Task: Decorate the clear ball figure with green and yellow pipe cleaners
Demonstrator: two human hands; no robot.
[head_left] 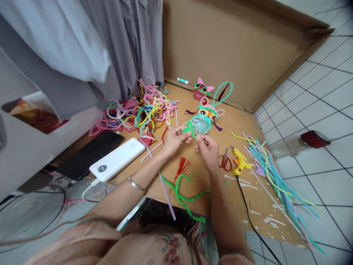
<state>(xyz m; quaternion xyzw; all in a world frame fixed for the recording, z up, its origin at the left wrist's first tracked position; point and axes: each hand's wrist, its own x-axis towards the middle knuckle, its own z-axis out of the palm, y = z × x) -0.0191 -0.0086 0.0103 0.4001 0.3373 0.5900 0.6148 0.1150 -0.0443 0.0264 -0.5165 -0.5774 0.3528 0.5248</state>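
Both my hands are raised over the middle of the table. Between the fingertips of my left hand (178, 139) is a bright green pipe cleaner (189, 127), bent into a loop. My right hand (208, 149) pinches the lower end of that same pipe cleaner. Just beyond them sits a round teal piece with a whitish, shiny inside (201, 125); whether my fingers touch it I cannot tell. Behind it lies a pipe-cleaner animal face (208, 112) with pink ears and purple tassels. Loose green pipe cleaners (190, 198) and a red tassel (183, 167) lie nearer to me.
On the right are red-handled scissors (226, 162), a yellow glue gun (240, 161) with its cord, and a pipe-cleaner bundle (273, 173). A tangled pile (149, 106), a white power bank (117, 159) and a black phone-like slab (91, 152) lie left. Cardboard (220, 48) stands behind a finished-looking face (202, 89).
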